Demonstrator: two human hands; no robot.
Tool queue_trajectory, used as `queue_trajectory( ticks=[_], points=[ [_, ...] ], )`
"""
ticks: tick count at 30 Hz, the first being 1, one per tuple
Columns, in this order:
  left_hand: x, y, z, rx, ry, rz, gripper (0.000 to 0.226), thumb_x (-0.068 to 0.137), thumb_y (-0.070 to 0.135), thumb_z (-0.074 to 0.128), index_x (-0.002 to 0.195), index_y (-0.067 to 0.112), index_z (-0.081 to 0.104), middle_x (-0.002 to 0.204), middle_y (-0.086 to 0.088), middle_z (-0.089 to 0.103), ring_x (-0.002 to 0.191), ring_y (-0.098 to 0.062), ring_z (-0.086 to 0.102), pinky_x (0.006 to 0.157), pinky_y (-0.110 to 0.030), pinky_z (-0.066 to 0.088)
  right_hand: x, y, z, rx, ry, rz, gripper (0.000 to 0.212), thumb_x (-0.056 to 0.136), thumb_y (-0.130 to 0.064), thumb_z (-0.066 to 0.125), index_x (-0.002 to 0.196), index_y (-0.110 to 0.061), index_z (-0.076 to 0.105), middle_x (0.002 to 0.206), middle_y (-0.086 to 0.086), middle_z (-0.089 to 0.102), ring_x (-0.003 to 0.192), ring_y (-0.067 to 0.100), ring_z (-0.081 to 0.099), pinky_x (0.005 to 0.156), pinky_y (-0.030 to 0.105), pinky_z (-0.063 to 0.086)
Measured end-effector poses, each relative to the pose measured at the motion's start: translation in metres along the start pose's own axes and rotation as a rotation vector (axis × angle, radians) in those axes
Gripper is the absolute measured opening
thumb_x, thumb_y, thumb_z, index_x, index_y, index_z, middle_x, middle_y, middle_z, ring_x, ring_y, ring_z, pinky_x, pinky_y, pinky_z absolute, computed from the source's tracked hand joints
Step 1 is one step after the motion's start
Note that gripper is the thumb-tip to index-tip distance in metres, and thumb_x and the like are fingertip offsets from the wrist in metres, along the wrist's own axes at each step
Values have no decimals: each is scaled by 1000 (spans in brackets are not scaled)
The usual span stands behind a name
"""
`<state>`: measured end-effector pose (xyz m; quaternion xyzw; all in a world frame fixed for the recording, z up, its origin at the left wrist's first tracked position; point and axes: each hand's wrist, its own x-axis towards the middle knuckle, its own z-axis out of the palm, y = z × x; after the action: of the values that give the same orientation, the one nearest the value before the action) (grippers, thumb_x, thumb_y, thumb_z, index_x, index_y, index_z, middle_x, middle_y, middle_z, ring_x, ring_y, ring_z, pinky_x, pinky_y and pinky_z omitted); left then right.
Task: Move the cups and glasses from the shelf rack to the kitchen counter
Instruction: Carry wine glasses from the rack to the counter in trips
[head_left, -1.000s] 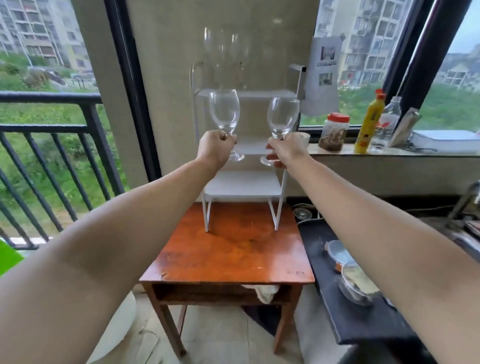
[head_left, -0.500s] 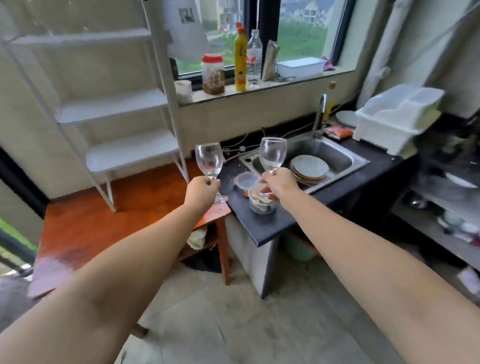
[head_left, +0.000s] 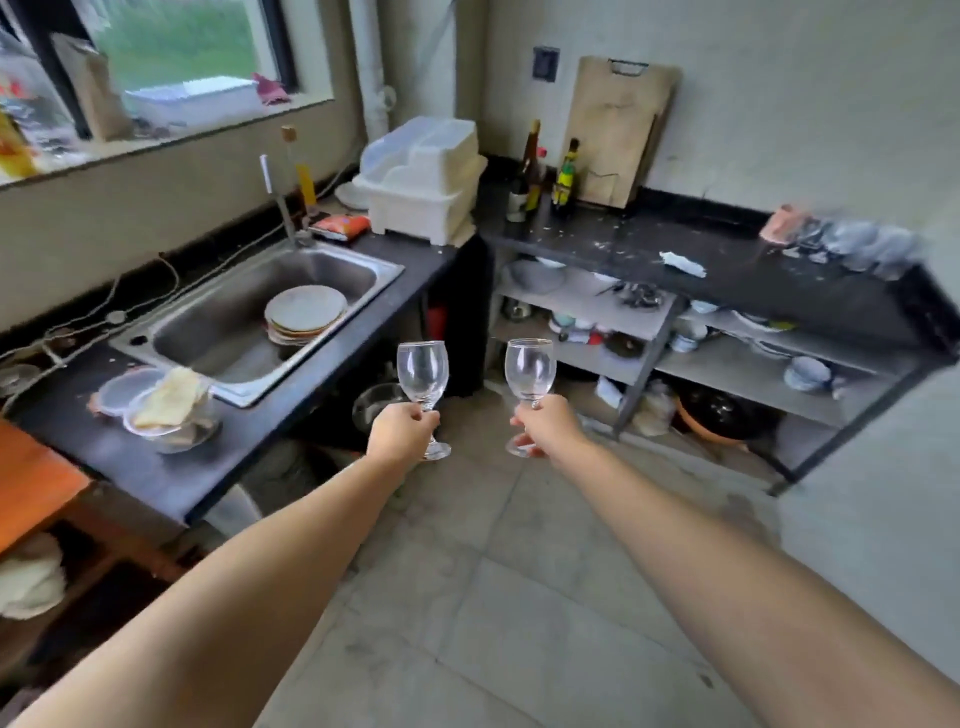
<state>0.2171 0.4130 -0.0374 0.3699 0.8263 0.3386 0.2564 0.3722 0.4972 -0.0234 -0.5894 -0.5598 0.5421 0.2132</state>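
My left hand (head_left: 401, 432) grips the stem of a clear wine glass (head_left: 422, 370), held upright above the tiled floor. My right hand (head_left: 545, 426) grips the stem of a second clear wine glass (head_left: 531, 369), also upright. Both glasses hang in the air in front of the kitchen's corner. The dark kitchen counter (head_left: 649, 249) runs along the right wall. At its far right end stand several blurred glasses and a pink cup (head_left: 841, 240). The shelf rack is out of view.
A steel sink (head_left: 218, 332) with stacked plates (head_left: 305, 314) sits in the left counter; plastic containers (head_left: 156, 400) lie before it. A white dish rack (head_left: 423, 179), bottles (head_left: 545, 176) and a cutting board (head_left: 618, 130) stand at the corner. Open shelves (head_left: 727, 358) of dishes run below.
My view has swung right from the rack and wooden table to the kitchen corner. Both hands have carried the two wine glasses along, still held by the stems.
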Motion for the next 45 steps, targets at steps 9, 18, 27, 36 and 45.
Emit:
queue_trajectory(
  ticks=[9, 18, 27, 36, 45],
  points=[
    [-5, 127, 174, 61, -321, 143, 36, 88, 22, 56, 56, 11, 48, 56, -3, 44, 66, -22, 45, 52, -28, 33, 38, 69, -190, 127, 262, 131, 9, 93, -10, 46, 91, -14, 54, 92, 6, 61, 50, 13, 53, 38, 17, 38],
    [51, 218, 282, 100, -482, 221, 38, 88, 20, 58, 54, 11, 44, 53, -2, 41, 54, -18, 39, 50, -26, 30, 103, 96, -299, 231, 456, 229, 11, 92, -7, 47, 95, -10, 56, 87, 9, 60, 53, 14, 53, 39, 20, 40],
    [149, 337, 377, 195, -638, 369, 31, 90, 23, 55, 63, 10, 47, 57, -3, 40, 55, -18, 39, 57, -28, 30, 198, 78, -394, 363, 598, 285, 13, 92, -4, 46, 84, -8, 55, 77, 3, 59, 52, 15, 52, 35, 16, 38],
    [196, 444, 502, 190, -742, 400, 35, 91, 21, 55, 58, 11, 48, 59, -4, 44, 59, -19, 43, 57, -28, 32, 293, 82, -520, 411, 681, 352, 15, 90, 0, 45, 79, -6, 53, 70, 8, 54, 50, 17, 49, 35, 15, 39],
    [255, 564, 626, 62, -679, 357, 33, 91, 22, 57, 62, 7, 48, 56, -5, 38, 56, -20, 37, 55, -29, 29, 415, 76, -677, 289, 641, 306, 11, 89, -5, 49, 85, -6, 60, 84, 12, 61, 53, 16, 55, 49, 26, 45]
  ],
)
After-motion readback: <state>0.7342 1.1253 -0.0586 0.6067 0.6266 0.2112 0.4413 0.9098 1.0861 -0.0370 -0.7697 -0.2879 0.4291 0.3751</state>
